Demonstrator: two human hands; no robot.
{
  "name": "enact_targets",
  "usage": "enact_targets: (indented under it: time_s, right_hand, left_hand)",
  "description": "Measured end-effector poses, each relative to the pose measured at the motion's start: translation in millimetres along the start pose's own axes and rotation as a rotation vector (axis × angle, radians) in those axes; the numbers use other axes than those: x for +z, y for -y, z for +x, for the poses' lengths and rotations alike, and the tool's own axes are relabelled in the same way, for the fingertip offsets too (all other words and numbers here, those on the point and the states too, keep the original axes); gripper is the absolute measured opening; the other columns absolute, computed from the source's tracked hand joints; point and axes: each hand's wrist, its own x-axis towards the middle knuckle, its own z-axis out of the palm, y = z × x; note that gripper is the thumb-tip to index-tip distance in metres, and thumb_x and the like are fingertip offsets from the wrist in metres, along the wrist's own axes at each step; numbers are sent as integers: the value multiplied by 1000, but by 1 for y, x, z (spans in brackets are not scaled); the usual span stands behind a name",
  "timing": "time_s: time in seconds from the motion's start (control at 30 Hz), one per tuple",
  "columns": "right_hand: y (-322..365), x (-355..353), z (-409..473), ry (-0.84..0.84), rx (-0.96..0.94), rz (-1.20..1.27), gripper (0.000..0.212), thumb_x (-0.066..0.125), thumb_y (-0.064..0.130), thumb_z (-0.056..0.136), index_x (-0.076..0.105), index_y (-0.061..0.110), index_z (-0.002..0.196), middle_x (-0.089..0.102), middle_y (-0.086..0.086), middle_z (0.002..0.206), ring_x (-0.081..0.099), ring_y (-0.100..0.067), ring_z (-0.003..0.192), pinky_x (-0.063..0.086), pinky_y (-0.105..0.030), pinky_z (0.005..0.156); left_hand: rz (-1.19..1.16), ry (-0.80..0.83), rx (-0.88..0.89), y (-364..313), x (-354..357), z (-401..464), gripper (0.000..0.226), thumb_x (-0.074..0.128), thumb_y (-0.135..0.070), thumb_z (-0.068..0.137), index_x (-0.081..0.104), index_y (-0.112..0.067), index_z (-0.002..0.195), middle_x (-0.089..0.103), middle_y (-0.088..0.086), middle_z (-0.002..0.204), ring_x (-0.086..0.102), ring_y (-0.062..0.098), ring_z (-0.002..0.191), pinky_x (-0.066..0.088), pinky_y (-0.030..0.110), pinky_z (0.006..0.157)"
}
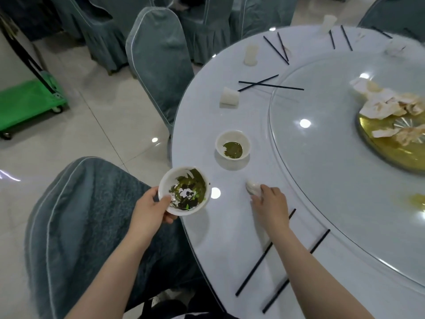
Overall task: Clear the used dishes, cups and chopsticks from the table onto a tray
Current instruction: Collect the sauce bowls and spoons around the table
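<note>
Both hands gripped dishes at the table (230, 226) edge.
The left hand (149, 209) pinched the smeared bowl (185, 191) at its 8 o'clock rim; the right hand (271, 203) curled over a small cup (252, 187) at its 11 o'clock.

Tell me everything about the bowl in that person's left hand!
The bowl is small, round and white, and looks like china or plastic. Inside it is dirty with smeared dark green leftovers. It sits at the near edge of the white table, tipped a little toward the camera. The left hand grips its rim, thumb on the inner edge and fingers underneath. Whether it rests on the table or is lifted is unclear.
</note>
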Motion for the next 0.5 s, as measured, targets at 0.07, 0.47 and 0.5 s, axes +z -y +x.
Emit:
enact_targets:
  time_s: [0.07, 0.47, 0.5]
  right_hand:
    - [0, 2, -4, 21, -24, -44, 39, 59, 29, 89, 54, 13, 124, 55, -11, 113, 49, -30, 99, 39, -34, 81]
    - [-7, -13, 2, 19, 119, -16, 26, 41, 3, 88, 57, 12, 107, 52, -4, 101, 55, -26, 82, 35, -31, 63]
    - [-9, -17, 3, 10, 147, 11, 27, 40, 3, 89, 57, 13, 108, 53, -4, 103, 55, -26, 80, 36, -31, 63]
  left_hand:
    - [0, 13, 1, -2, 0, 5, 17, 56, -18, 96, 56, -27, 111, 73, -1, 71, 62, 11, 46, 52, 21, 45]
    - [-52, 105, 10, -29, 31, 38, 14, 55, -16, 97, 57, -23, 109, 71, 6, 78, 64, 9, 47, 51, 19, 45]
    - [-55, 115, 6, -33, 37, 42, 14, 55, -17, 97, 57, -23, 109, 71, 6, 79, 64, 10, 48, 52, 20, 46]
